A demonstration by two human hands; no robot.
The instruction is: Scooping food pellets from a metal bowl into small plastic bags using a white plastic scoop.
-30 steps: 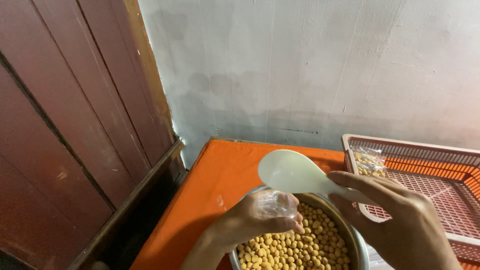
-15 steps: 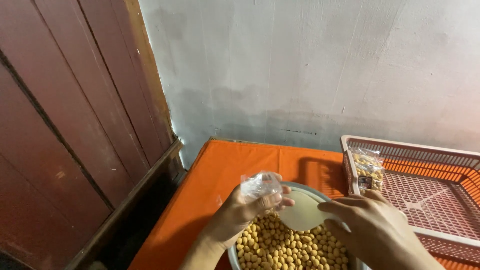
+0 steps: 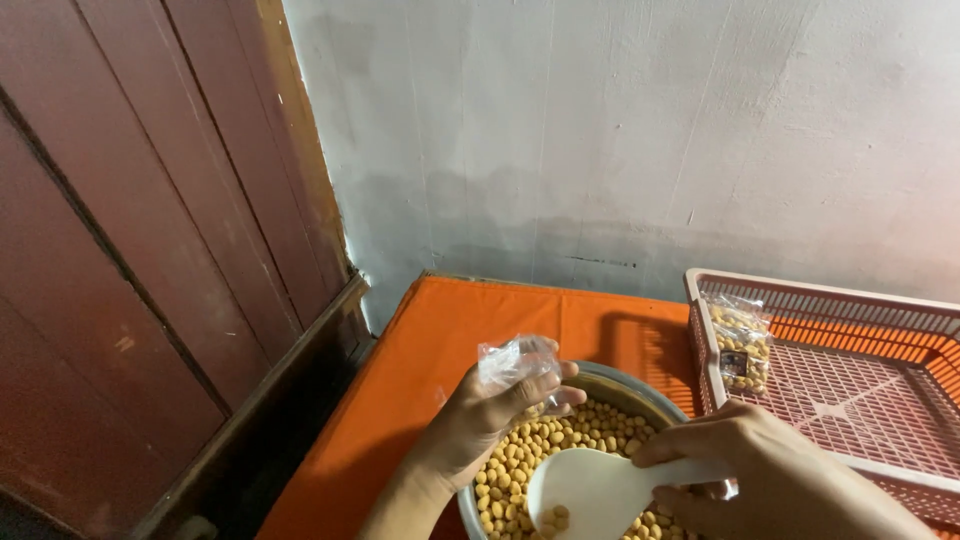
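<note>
My left hand holds a small clear plastic bag above the far left rim of a metal bowl. The bowl is full of yellow beans. My right hand grips the handle of a white plastic spoon. The spoon's scoop lies low over the beans at the near side of the bowl, with a few beans in it.
An orange cloth covers the table under the bowl. A pink plastic mesh tray stands at the right with a filled packet of beans in its left corner. A dark red wooden door is at the left, a white wall behind.
The spoon has come down from above the bowl into the beans. My right hand has dropped lower and nearer. The left hand stays at the bowl's rim with the bag.
</note>
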